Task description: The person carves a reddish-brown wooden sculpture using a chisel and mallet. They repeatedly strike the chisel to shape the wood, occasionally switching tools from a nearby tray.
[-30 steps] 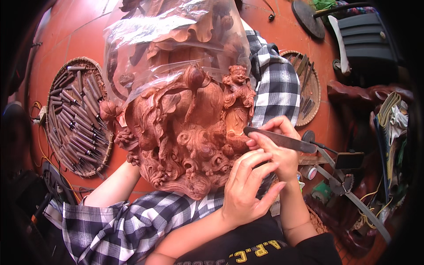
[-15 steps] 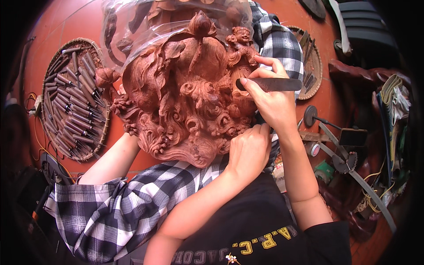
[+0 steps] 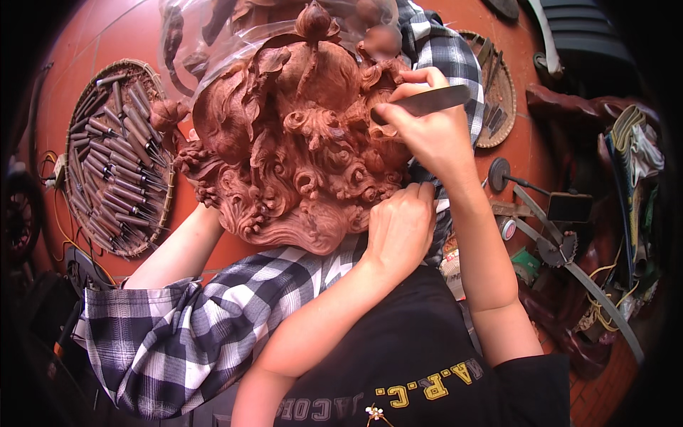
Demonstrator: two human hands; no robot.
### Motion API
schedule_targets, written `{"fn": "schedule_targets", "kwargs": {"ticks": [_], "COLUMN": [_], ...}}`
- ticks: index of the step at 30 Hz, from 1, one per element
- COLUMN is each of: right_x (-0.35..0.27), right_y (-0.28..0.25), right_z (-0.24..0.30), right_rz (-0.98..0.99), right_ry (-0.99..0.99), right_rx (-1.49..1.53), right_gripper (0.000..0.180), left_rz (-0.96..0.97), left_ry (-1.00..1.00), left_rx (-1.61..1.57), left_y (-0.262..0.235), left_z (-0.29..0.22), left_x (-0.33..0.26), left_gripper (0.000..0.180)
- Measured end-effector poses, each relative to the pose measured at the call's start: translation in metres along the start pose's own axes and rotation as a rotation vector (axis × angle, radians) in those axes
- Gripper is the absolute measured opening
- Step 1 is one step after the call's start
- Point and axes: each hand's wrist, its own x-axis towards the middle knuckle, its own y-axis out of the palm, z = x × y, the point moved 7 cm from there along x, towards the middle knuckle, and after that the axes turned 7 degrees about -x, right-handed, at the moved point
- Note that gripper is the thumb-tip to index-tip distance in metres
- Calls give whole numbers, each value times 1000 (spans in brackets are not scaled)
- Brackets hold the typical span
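A large reddish-brown wood carving [image 3: 313, 135], cut in deep swirls, leaves and a bud, rests over black-and-white plaid cloth [image 3: 213, 327]. At its upper right stands a small carved figure [image 3: 382, 46]. My right hand [image 3: 434, 132] is closed on a flat dark tool [image 3: 430, 102], pinched between thumb and fingers, its rounded end close to the carving below the figure. The tool's working tip cannot be made out. At the carving's lower right edge lies my left hand [image 3: 402, 224], fingers curled under; whatever they may hold is hidden.
A round woven tray [image 3: 171, 181] on the red tiled floor at left carries many wooden-handled carving tools [image 3: 117, 164]. Another tray [image 3: 509, 117] with tools sits at upper right. Clear plastic sheeting [image 3: 188, 53] covers carved pieces behind. Farther right are a phone-like device [image 3: 569, 208] and dark wood [image 3: 569, 110].
The carving sits a little higher in view, with the small figure tipped away. My right hand has moved slightly up and left with the tool, which now slants more. My left hand stays at the edge.
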Motion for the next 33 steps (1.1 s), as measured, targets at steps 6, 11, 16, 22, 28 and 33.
{"fn": "schedule_targets", "kwargs": {"ticks": [6,11,16,22,28,33], "right_x": [11,3,10,7,0,4], "right_y": [6,3,3,1,2,-8], "right_z": [-11,2,-13,-8,-9,-11], "right_rz": [164,80,165,123,97,99], "right_ry": [183,31,79,-26,-92,-175], "right_rx": [201,53,157,89,80,162], "right_gripper": [29,38,32,27,23,23], "left_rz": [28,57,30,49,29,16], "left_ry": [-57,-70,-50,-66,-65,-46], "left_rx": [9,23,27,55,60,53], "left_y": [2,1,3,4,3,2], "left_z": [5,5,6,7,6,8], "left_x": [0,2,1,2,2,3], "left_gripper": [13,14,13,12,11,11]}}
